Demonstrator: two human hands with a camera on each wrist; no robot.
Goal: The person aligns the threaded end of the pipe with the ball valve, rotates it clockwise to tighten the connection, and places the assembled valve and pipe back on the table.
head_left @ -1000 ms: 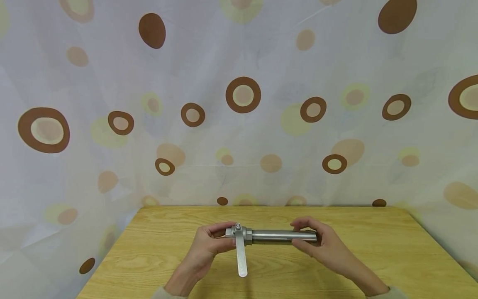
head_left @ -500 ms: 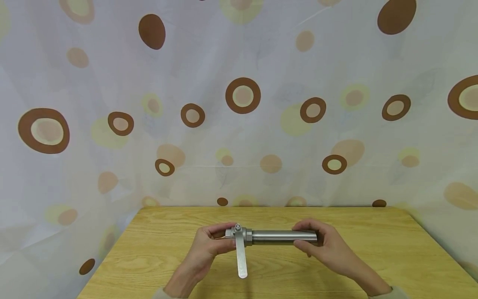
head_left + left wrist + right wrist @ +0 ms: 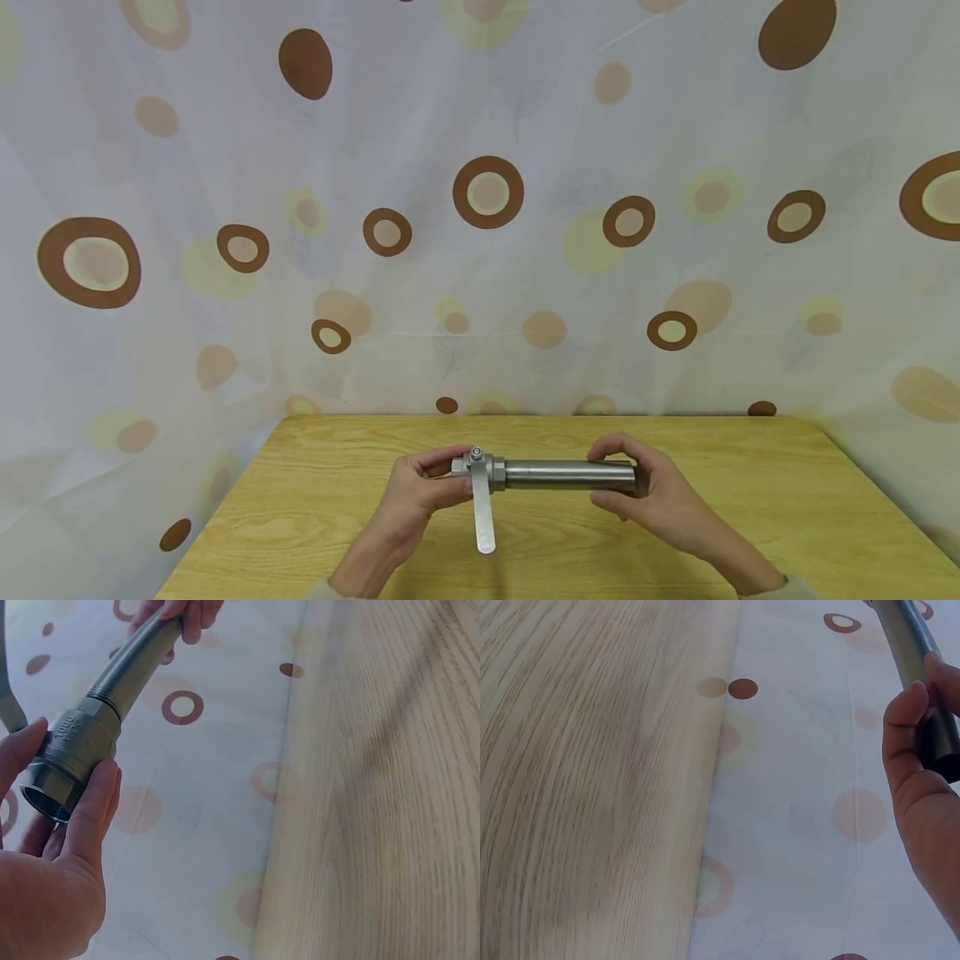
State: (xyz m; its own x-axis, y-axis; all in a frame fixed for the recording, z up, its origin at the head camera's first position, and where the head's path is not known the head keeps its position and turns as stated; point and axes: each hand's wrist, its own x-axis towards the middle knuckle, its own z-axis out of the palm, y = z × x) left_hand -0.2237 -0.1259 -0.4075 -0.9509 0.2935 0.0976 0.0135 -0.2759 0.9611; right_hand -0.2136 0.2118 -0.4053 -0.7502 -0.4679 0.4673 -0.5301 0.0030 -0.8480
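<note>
A steel ball valve (image 3: 497,473) with a long flat lever (image 3: 483,517) is joined to a straight metal pipe (image 3: 555,474), both held level in the head view. My left hand (image 3: 405,504) pinches the valve's left end between thumb and fingers. Its open threaded mouth faces me in the left wrist view, where raised "1000" lettering shows on the valve body (image 3: 79,739). At the pipe's far right end, my right hand (image 3: 663,500) grips it with thumb and fingers. The right wrist view shows the pipe's dark open end (image 3: 941,750) within that grip.
A wooden table (image 3: 337,533) lies beneath both hands. Behind it and along the sides hangs a pale curtain (image 3: 555,125) with brown and beige circles, meeting the table's back edge.
My right thumb and fingers have shifted slightly around the pipe's end. A small dark mark now shows on the pipe near the valve. My left hand stays nearly still.
</note>
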